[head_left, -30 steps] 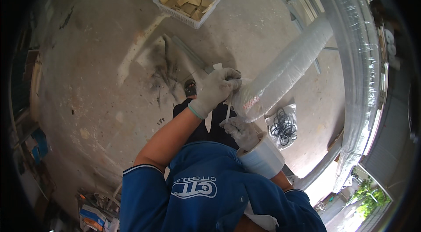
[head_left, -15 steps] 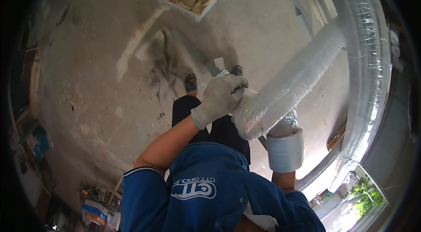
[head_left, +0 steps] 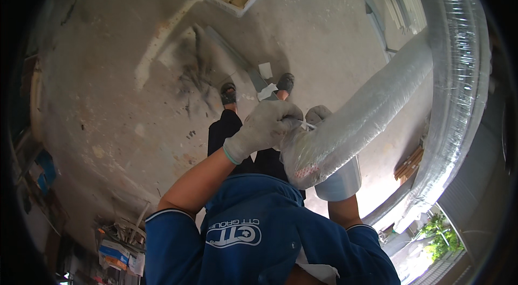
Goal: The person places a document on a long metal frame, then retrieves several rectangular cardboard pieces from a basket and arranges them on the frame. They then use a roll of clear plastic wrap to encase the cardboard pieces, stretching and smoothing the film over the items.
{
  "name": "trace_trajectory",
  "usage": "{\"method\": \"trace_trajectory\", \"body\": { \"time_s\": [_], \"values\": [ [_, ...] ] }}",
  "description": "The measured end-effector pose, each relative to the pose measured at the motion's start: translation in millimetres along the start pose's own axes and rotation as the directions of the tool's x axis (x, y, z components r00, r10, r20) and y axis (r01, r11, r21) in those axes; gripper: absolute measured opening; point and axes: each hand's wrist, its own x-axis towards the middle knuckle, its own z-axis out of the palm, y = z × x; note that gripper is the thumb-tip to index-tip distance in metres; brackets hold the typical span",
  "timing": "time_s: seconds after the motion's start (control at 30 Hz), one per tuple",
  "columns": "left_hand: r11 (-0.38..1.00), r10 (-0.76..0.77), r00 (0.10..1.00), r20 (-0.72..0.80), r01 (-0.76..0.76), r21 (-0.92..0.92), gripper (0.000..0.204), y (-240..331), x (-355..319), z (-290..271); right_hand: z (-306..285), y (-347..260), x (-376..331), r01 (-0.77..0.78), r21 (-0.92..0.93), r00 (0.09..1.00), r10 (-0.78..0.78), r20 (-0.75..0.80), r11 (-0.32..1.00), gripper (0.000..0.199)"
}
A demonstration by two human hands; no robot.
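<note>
A long bundle wrapped in clear stretch film (head_left: 356,110) slants from the upper right down to my lap, its near end bunched with loose film and a small red-patterned patch inside. My left hand (head_left: 263,129), in a grey glove, is closed at this end, pinching a twist of the film (head_left: 307,125). On the far side of the end, my right hand (head_left: 318,114) is curled in its glove at the same twist; the bundle partly hides it. A wide stretch film roll (head_left: 341,181) sits around my right forearm, partly behind the bundle.
Large film-wrapped lengths (head_left: 458,80) stand along the right. A white plastic basket (head_left: 241,12) of tan pieces lies on the floor ahead. Beyond my feet are a grey strip (head_left: 232,53), paper scraps (head_left: 265,70) and dark cloth (head_left: 197,64). Cartons (head_left: 114,252) sit at lower left.
My right hand has come up from beside the bundle's lower edge to the film end near my left hand. The roll has moved with that forearm, partly behind the bundle.
</note>
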Motion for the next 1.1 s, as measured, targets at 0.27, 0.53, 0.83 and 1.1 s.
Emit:
{"method": "trace_trajectory", "body": {
  "time_s": [0.27, 0.53, 0.83, 1.1],
  "values": [
    [0.805, -0.299, 0.814, 0.498, 0.495, -0.327, 0.014, -14.9, 29.1, -25.4, 56.3, -24.8, 6.7, -0.228, -0.832, 0.944, -0.093, -0.315, 0.505, 0.013],
    [0.866, -0.275, 0.780, 0.562, 0.455, -0.209, 0.021, -10.4, 40.4, -23.9, 43.0, -27.7, 11.4, -0.049, -0.970, 0.956, -0.271, -0.114, 0.238, 0.018],
    [0.727, -0.365, 0.771, 0.522, 0.586, -0.357, 0.018, -18.4, 35.8, -19.6, 65.8, -34.9, 27.5, -0.159, -0.893, 0.987, 0.057, -0.148, 0.421, 0.007],
    [0.704, -0.381, 0.749, 0.542, 0.615, -0.356, 0.020, -17.9, 31.3, -20.5, 83.1, -48.8, 20.1, -0.168, -0.930, 0.985, 0.087, -0.147, 0.326, 0.011]
  ]
}}
